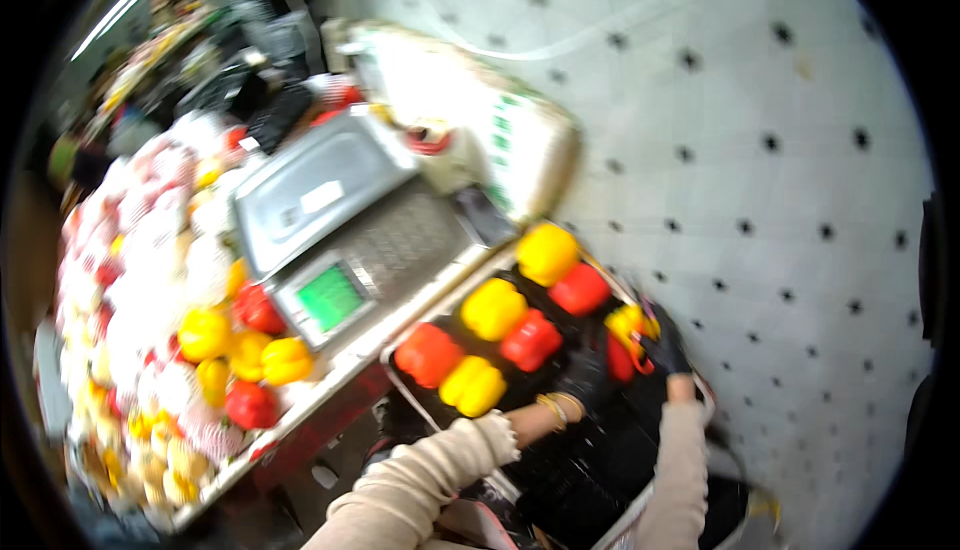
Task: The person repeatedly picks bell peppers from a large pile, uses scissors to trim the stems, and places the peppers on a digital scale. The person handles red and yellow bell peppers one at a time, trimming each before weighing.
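My left hand, in a black glove, is over a black crate, beside a red bell pepper. Its dark fingers blend into the crate, so their grip is unclear. My right hand, also black-gloved, is closed on red-handled scissors at the crate's right side, next to a yellow bell pepper. Several more peppers lie in rows in the crate, among them a yellow pepper, a red pepper and an orange-red pepper.
Left of the crate, a table carries a digital scale with a green display and a heap of net-wrapped peppers. A dark phone lies by the scale. Behind stands a white sack on the tiled floor.
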A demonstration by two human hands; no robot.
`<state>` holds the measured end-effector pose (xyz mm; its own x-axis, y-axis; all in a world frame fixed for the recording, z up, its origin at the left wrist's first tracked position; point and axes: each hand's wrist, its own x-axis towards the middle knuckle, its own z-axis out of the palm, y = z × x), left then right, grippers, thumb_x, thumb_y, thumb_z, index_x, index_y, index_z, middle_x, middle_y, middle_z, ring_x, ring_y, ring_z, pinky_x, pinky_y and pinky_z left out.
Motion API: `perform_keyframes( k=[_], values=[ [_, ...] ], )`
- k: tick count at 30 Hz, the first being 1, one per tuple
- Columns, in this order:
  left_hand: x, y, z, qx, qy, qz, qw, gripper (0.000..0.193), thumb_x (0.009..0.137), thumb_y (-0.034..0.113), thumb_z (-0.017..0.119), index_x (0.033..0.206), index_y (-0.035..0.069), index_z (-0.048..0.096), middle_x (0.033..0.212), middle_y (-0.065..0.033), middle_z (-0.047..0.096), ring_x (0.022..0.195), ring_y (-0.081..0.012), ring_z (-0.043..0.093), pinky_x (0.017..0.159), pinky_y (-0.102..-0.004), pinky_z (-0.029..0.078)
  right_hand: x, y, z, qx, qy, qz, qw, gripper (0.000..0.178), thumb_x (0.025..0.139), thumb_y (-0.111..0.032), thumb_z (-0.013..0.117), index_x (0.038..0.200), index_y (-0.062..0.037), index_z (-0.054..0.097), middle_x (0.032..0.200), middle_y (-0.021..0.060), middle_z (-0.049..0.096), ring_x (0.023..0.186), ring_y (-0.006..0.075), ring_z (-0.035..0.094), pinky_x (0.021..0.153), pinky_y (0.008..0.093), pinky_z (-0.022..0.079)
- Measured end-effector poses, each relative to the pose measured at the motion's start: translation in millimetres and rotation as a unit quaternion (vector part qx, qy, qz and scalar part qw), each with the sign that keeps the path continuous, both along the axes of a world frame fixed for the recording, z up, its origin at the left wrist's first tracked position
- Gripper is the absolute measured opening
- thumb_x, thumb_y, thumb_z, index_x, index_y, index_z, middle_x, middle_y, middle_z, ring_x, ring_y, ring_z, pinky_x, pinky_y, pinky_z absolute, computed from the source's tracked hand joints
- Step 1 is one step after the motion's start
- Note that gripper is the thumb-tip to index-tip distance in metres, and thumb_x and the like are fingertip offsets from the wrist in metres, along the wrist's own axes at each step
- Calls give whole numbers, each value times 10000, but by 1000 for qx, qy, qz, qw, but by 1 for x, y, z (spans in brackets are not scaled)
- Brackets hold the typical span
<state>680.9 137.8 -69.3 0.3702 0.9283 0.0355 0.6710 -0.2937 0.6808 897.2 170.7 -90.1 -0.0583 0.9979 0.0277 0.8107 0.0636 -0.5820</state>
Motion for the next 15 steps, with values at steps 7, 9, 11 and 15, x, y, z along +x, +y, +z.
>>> perform_keyframes(
  k=[7,9,11,15],
  values=[
    [-142,-32,82,15,-283,-92,954,822,703,142,682,1372,46,215,1409,-254,135,1283,-406,235,1009,-438,309,-91,-15,47,151,98,8,984,582,794,-136,604,1293,25,353,1232,196,469,1115,301,481,942,368,376],
    [-196,-45,91,55,-284,-9,957,783,703,182,691,1361,85,278,1402,-233,171,1295,-384,216,1021,-452,278,-135,-3,52,129,112,38,985,492,789,-80,582,1245,17,424,1172,191,518,1064,297,517,896,370,406],
    [-265,-55,102,83,-209,72,972,826,663,240,711,1363,111,292,1389,-224,205,1291,-393,212,1027,-474,245,-217,14,93,201,19,154,967,448,768,-37,579,1201,15,476,1097,198,553,1001,327,542,858,368,425],
    [-391,-65,117,174,-18,244,954,961,555,356,769,1372,175,297,1398,-234,180,1303,-414,153,1036,-522,162,-349,68,114,143,74,218,963,487,693,-66,667,1153,-20,515,971,157,580,887,284,574,724,346,460]
  ],
)
